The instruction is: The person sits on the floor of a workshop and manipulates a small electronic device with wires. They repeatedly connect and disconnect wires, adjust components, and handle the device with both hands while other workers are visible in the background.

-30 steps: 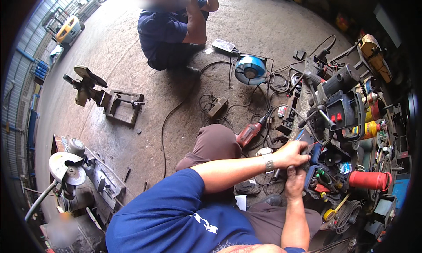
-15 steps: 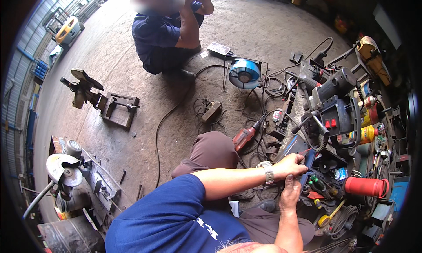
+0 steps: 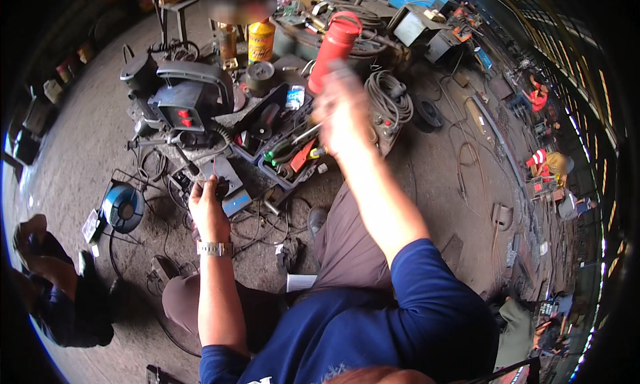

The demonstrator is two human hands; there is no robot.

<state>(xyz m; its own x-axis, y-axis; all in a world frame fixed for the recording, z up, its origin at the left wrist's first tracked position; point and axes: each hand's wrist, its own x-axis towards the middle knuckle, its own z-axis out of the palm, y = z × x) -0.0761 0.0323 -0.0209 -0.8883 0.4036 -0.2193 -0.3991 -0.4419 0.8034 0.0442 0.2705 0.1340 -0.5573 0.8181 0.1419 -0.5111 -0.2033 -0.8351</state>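
My left hand (image 3: 208,209), with a metal watch on the wrist, lies on the floor clutter with its fingers curled over the edge of a dark case (image 3: 225,179) with a blue rim. My right hand (image 3: 341,114) is raised and blurred by motion above an open blue toolbox (image 3: 288,151) that holds pliers and red-handled tools. Whether the right hand holds anything cannot be made out. A red cylinder (image 3: 337,41) stands just beyond it.
A dark machine with red buttons (image 3: 190,97), a yellow can (image 3: 261,41), a grey cable coil (image 3: 387,91) and a blue cable reel (image 3: 123,207) surround the toolbox. Another person (image 3: 57,287) crouches at the left. People in orange vests (image 3: 543,163) work far right.
The view has swung round, so the tool pile now lies ahead. My right hand has lifted off the toolbox into the air. My left hand has shifted to the dark case.
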